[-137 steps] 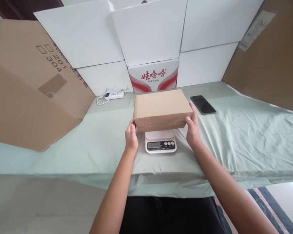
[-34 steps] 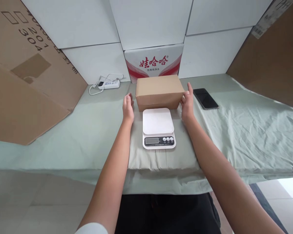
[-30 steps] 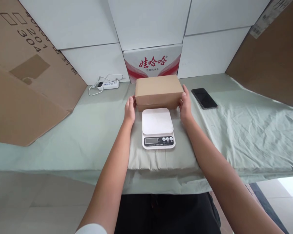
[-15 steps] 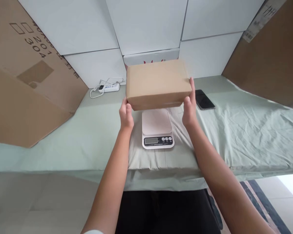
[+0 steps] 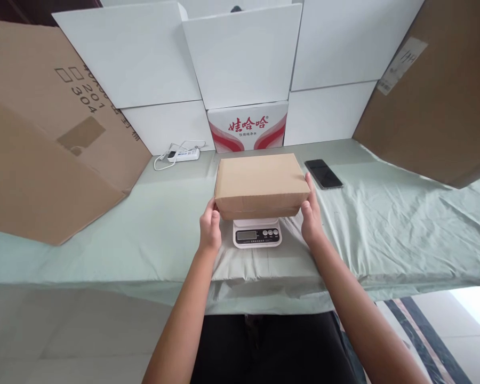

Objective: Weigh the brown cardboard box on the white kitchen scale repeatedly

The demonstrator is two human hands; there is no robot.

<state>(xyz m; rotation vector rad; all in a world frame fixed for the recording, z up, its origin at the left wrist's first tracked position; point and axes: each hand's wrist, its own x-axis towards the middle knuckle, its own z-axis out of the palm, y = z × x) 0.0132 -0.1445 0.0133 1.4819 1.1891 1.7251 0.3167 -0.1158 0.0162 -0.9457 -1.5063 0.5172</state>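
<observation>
A plain brown cardboard box (image 5: 262, 178) is held level between my two hands. My left hand (image 5: 210, 226) grips its left end near the front corner, and my right hand (image 5: 312, 216) grips the right end with the thumb toward the front. Directly beneath the box is a white kitchen scale (image 5: 257, 237). Only the scale's front, with a blank-looking display and round buttons, shows; the box covers most of the platform. Whether the box touches the platform I cannot tell.
A smartphone (image 5: 323, 174) lies right of the box on the green tablecloth (image 5: 164, 224). A white power strip (image 5: 184, 154) with a cable is at back left. White boxes (image 5: 244, 58) stack behind, above a red-printed carton (image 5: 246, 128). Large cardboard cartons (image 5: 36, 160) flank both sides.
Both hands have lowered the box toward the scale, which it now hides more. The camera view has tilted up, showing the red-printed carton behind.
</observation>
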